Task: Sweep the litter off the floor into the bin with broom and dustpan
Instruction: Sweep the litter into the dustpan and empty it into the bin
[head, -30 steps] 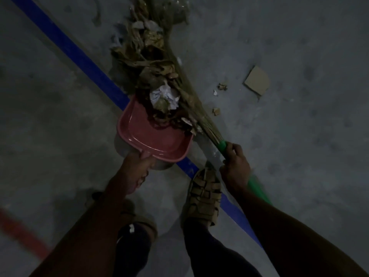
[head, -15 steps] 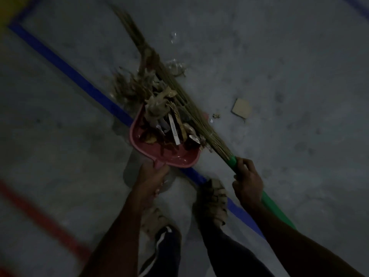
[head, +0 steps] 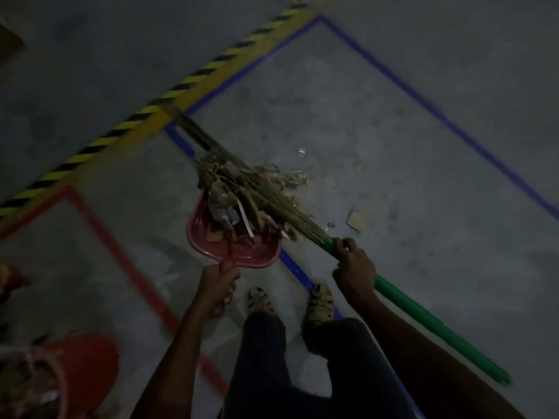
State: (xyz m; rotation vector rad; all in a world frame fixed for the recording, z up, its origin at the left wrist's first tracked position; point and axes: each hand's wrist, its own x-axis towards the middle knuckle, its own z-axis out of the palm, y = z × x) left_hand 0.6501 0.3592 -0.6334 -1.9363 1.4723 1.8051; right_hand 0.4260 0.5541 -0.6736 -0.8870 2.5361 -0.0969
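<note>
Dustpan [head: 233,240] lifted, litter [head: 242,195] aboard; broom [head: 272,210] pinning.

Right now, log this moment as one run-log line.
left hand: grips dustpan handle | right hand: grips broom | litter: piled in dustpan under bristles | cardboard scrap: on floor

Litter-heaped pink dustpan [head: 242,252] under broom [head: 272,207]

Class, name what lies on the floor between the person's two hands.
In the head view, between the left hand and right hand lie blue floor tape and both sandalled feet.
</note>
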